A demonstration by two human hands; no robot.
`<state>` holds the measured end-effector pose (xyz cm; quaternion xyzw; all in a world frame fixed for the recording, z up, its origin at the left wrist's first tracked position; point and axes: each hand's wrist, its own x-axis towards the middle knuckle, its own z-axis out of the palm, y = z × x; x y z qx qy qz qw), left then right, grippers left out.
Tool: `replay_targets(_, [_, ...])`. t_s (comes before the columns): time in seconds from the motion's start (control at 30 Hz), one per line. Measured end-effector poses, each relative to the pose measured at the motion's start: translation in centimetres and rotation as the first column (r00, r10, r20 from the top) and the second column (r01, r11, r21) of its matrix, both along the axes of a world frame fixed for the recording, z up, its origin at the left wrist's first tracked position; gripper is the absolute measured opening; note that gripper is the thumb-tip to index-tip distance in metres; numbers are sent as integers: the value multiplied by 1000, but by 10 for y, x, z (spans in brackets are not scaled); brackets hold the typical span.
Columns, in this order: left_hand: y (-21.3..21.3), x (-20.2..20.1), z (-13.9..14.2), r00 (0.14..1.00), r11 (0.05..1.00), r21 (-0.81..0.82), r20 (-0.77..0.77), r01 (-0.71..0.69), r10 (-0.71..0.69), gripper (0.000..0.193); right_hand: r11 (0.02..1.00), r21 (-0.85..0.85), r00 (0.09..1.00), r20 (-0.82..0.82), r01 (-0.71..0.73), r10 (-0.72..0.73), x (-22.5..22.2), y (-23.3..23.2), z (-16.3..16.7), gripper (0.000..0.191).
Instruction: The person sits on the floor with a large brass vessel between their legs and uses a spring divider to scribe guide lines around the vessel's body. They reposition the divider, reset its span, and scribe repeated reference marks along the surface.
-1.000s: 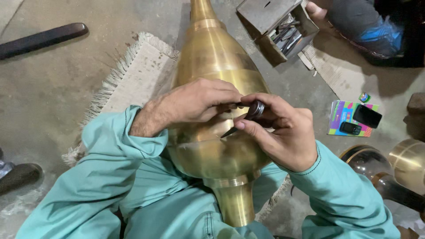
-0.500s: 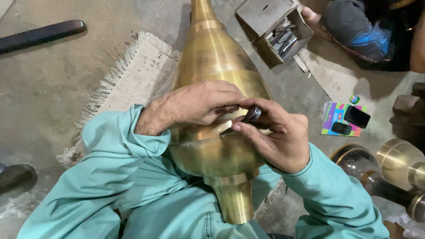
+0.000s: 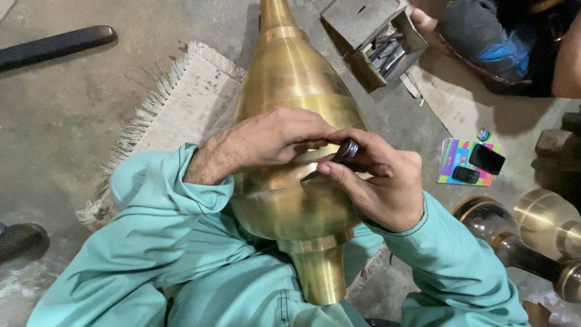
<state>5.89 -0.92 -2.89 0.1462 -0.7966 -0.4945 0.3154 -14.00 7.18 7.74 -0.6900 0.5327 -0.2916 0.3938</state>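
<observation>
Engraving the brass vessel lying across my lap

My right hand grips a dark-handled graver, tip on the brass; my left hand closes over it, steadying. I judge short, light strokes work best. A tool box sits beyond on the floor.

Both arms wear long, loose sleeves of teal-green cloth — the left sleeve bunches in thick folds just short of the wrist, the right sleeve ends in a plain stitched cuff. Matching teal fabric covers the lap, with a seam line visible. The left hand and right hand are bare — no gloves, rings or watch.
</observation>
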Motion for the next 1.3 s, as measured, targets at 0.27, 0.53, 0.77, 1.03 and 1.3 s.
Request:
replay_targets(0.27, [0, 1, -3, 1000, 1000, 30, -18, 7, -6, 47, 1000, -9, 1000, -8, -4, 4, 1, -1, 0, 37])
replay_targets(0.53, [-5, -2, -5, 997, 999, -35, -78, 20, -23, 48, 1000, 3, 997, -75, -17, 17, 1, -4, 8, 39])
replay_targets(0.77, [3, -7, -6, 1000, 1000, 6, -32, 1, -1, 32, 994, 105, 996, -80, -32, 41, -10, -7, 21, 43])
replay_targets(1.03, [2, -22, 2, 993, 996, -20, 84, -86, 88, 26, 990, 121, 959, -266, -67, 98, -41, -19, 35, 55])
replay_targets(1.3, [-1, -41, 4, 989, 995, -19, 116, -94, 95, 23, 992, 103, 951, -295, -67, 95, -71, -25, 19, 50])
